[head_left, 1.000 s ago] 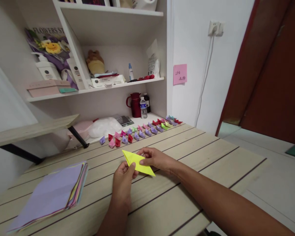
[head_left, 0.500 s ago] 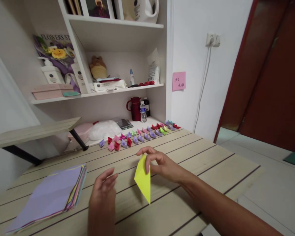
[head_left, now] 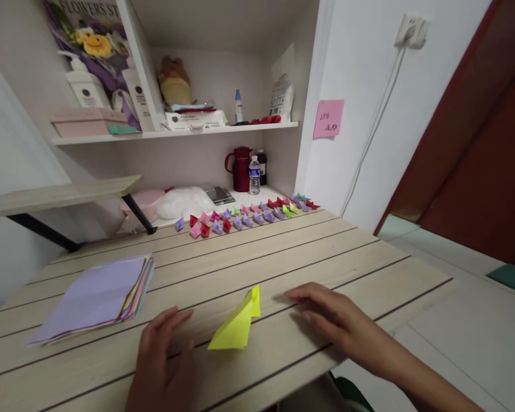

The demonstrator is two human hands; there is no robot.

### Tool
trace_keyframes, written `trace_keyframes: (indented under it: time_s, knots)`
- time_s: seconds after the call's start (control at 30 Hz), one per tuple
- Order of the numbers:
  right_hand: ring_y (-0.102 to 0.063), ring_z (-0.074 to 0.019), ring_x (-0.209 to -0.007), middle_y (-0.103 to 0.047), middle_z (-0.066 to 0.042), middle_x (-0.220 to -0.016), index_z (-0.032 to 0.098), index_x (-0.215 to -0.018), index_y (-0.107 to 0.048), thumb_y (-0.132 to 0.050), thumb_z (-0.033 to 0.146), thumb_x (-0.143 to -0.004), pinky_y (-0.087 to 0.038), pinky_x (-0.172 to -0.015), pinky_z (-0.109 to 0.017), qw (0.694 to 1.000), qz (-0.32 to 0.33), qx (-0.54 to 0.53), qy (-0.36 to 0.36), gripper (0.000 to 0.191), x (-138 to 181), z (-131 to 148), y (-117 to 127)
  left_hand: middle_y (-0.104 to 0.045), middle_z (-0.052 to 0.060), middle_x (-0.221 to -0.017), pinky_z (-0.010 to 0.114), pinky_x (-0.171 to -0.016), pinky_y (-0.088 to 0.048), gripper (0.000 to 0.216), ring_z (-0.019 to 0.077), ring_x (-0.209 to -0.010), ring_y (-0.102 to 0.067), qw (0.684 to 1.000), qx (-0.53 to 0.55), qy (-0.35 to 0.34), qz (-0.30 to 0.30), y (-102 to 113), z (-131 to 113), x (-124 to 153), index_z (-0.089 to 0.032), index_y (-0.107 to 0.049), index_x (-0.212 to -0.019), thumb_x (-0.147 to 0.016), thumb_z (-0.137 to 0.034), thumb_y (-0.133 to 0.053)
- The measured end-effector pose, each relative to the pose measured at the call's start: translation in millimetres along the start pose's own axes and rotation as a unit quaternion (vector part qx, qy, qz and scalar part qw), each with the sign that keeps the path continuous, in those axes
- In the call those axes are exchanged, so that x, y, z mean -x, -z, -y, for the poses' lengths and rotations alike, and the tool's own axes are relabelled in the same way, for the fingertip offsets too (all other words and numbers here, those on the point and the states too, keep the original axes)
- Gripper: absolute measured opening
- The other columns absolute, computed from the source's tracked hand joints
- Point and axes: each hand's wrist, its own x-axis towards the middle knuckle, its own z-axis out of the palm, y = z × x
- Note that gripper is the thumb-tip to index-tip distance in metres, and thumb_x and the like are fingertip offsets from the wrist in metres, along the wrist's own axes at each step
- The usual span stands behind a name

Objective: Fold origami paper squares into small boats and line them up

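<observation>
A folded piece of yellow paper (head_left: 236,325) lies on the wooden table between my two hands, one corner bent upward. My left hand (head_left: 165,352) is to its left, fingers apart and holding nothing. To the right of the paper, my right hand (head_left: 326,315) hovers over or rests on the slats with thumb and fingers apart, also bare. Neither hand touches the yellow paper. Behind it, small folded paper pieces (head_left: 248,220) in purple, red, pink and green stand in rows along the table's back.
A stack of coloured paper sheets (head_left: 90,294) lies at the left, below a raised wooden shelf (head_left: 64,193) on black legs. At the back stand a dark red jug (head_left: 241,170) and a water bottle (head_left: 254,174). The table's right edge (head_left: 429,294) drops to a tiled floor.
My right hand has let go of the yellow paper and moved right. The paper now lies on the table, turned. My left hand has shifted slightly, and the view has tilted downward.
</observation>
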Motion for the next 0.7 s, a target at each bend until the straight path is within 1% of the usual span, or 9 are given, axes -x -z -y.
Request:
trace_keyframes:
  time_s: [0.13,0.2,0.23,0.33,0.43,0.5,0.57,0.63,0.7]
  knots:
    - [-0.059,-0.0259,-0.113,-0.066,-0.006,-0.12,0.027,-0.124,-0.059,-0.056,0.017,-0.089,-0.045,-0.1,-0.045,1.0,-0.007,-0.001,0.009,0.036,-5.6,0.0,-20.4,-0.046,0.009,-0.149,0.059,-0.099,-0.044,0.048,0.0324,-0.133,-0.047,0.989,-0.087,-0.116,0.034,-26.0,-25.9,-1.0,-0.032,-0.055,-0.132,-0.085,-0.025,-0.054]
    - [-0.059,-0.0255,-0.112,-0.066,-0.005,-0.118,0.028,-0.124,-0.06,-0.058,0.016,-0.088,-0.044,-0.1,-0.045,1.0,-0.015,-0.009,0.006,0.038,-10.2,-1.1,-25.5,-0.056,0.008,-0.143,0.056,-0.098,-0.046,0.051,0.0307,-0.127,-0.055,0.984,-0.092,-0.142,0.054,-33.0,-36.4,-7.2,-0.031,-0.058,-0.13,-0.081,-0.019,-0.054]
    - [-0.059,-0.0249,-0.11,-0.066,-0.004,-0.117,0.029,-0.123,-0.061,-0.058,0.015,-0.088,-0.045,-0.099,-0.045,1.0,-0.015,-0.019,0.003,0.038,-12.2,-1.6,-26.5,-0.066,0.006,-0.131,0.055,-0.097,-0.047,0.045,0.0291,-0.117,-0.062,0.984,-0.082,-0.143,0.063,-34.3,-40.3,-11.4,-0.031,-0.063,-0.122,-0.08,-0.018,-0.054]
    - [-0.06,-0.0226,-0.105,-0.064,-0.004,-0.116,0.029,-0.123,-0.062,-0.056,0.011,-0.087,-0.047,-0.095,-0.041,0.998,-0.024,-0.063,0.005,0.04,-16.1,-2.9,-25.8,-0.078,0.001,-0.088,0.048,-0.086,-0.053,0.022,0.0245,-0.083,-0.072,0.991,-0.05,-0.101,0.072,-31.8,-48.2,-22.1,-0.029,-0.073,-0.09,-0.085,-0.029,-0.052]
    - [-0.06,-0.0212,-0.102,-0.061,-0.005,-0.118,0.028,-0.125,-0.061,-0.056,0.01,-0.086,-0.049,-0.093,-0.038,0.995,-0.037,-0.085,0.023,0.043,-19.3,-5.0,-24.3,-0.076,0.0,-0.076,0.036,-0.071,-0.055,0.03,0.0215,-0.073,-0.07,0.995,0.008,0.008,0.098,-27.6,-51.6,-23.5,-0.027,-0.071,-0.077,-0.088,-0.044,-0.05]
    - [-0.06,-0.0211,-0.105,-0.057,-0.007,-0.124,0.028,-0.127,-0.059,-0.056,0.009,-0.085,-0.049,-0.094,-0.038,0.996,-0.04,-0.077,0.032,0.046,-24.7,-7.3,-23.0,-0.075,0.0,-0.08,0.033,-0.069,-0.055,0.031,0.0207,-0.075,-0.07,0.988,0.058,0.092,0.108,-26.8,-50.2,-20.9,-0.026,-0.07,-0.082,-0.088,-0.049,-0.05]
    - [-0.055,-0.0223,-0.115,-0.051,-0.009,-0.132,0.028,-0.133,-0.055,-0.054,0.005,-0.082,-0.046,-0.1,-0.039,0.997,-0.043,-0.044,0.037,0.055,-35.3,-10.4,-20.0,-0.073,0.004,-0.098,0.036,-0.076,-0.056,0.033,0.022,-0.086,-0.07,0.987,0.085,0.122,0.053,-27.8,-46.0,-19.5,-0.025,-0.067,-0.101,-0.088,-0.05,-0.049]
    - [-0.044,-0.0253,-0.132,-0.041,-0.01,-0.144,0.029,-0.139,-0.049,-0.052,-0.002,-0.077,-0.037,-0.11,-0.044,0.998,-0.036,0.014,0.042,0.069,-51.8,-14.1,-15.0,-0.064,0.008,-0.12,0.042,-0.089,-0.054,0.04,0.0246,-0.105,-0.065,0.992,0.091,0.081,-0.015,-30.0,-42.1,-21.1,-0.024,-0.059,-0.12,-0.088,-0.048,-0.05]
    - [-0.032,-0.0304,-0.141,-0.025,-0.009,-0.157,0.033,-0.141,-0.049,-0.052,-0.006,-0.074,-0.028,-0.113,-0.053,0.997,0.01,0.063,0.04,0.077,-72.1,-17.7,-9.9,-0.056,0.011,-0.134,0.048,-0.1,-0.048,0.043,0.0269,-0.121,-0.057,0.996,0.084,0.008,-0.013,-32.8,-42.2,-24.6,-0.024,-0.055,-0.127,-0.089,-0.044,-0.051]
